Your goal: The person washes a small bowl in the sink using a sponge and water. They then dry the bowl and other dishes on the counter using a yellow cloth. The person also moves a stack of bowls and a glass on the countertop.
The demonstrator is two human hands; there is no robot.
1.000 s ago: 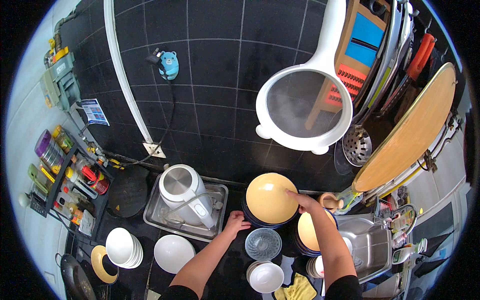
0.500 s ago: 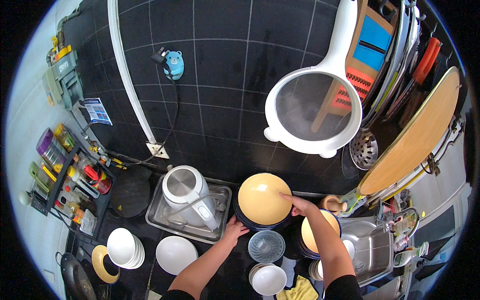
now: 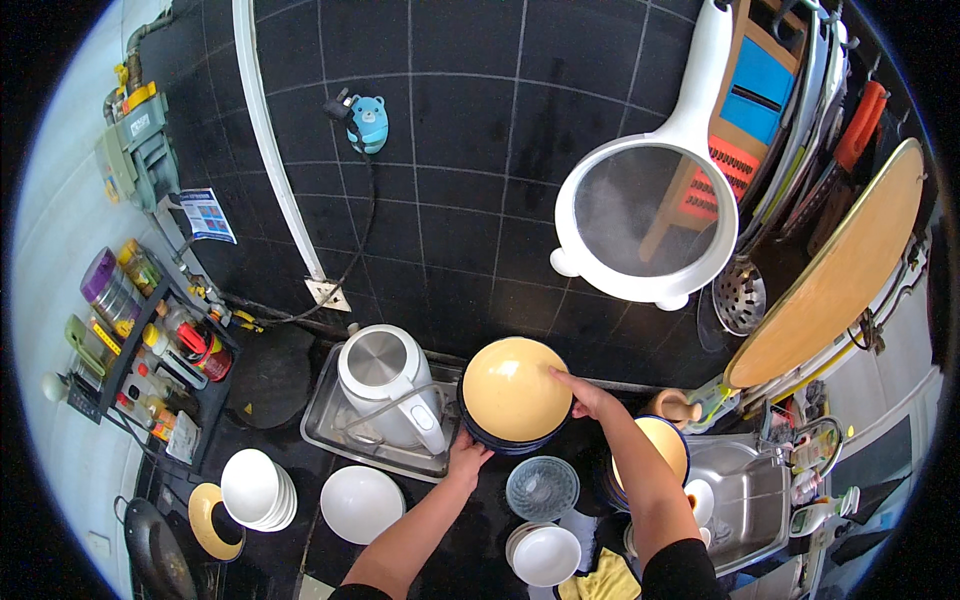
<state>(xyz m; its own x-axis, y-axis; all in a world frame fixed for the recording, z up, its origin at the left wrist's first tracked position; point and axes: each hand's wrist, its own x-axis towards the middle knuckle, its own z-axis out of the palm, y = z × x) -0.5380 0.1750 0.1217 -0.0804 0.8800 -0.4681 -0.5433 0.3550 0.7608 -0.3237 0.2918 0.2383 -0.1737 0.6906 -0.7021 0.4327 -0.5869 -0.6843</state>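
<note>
Both my hands hold a stack of large bowls [image 3: 516, 392], pale yellow inside and dark blue outside, from opposite sides. My left hand [image 3: 468, 460] grips its lower left, with fingers partly hidden beneath. At the right side, my right hand [image 3: 588, 393] has its thumb over the rim. A second stack of yellow-lined bowls [image 3: 660, 452] stands partly behind my right forearm. Between my arms are a clear glass bowl [image 3: 542, 488] and some small white bowls [image 3: 546, 556]. Left of the held stack, a white electric kettle [image 3: 385, 390] sits in a metal tray [image 3: 322, 420].
More white bowls [image 3: 255, 490], a white plate [image 3: 362, 504] and a yellow-lined bowl [image 3: 208, 528] stand at left. A spice rack [image 3: 110, 385] is beyond them. The sink [image 3: 740, 500] lies right, below a round wooden board [image 3: 830, 270]. A white-rimmed strainer [image 3: 648, 212] hangs ahead.
The held bowl stack has shifted left with both hands, and now overlaps the edge of the kettle's tray. The whole view has turned slightly.
</note>
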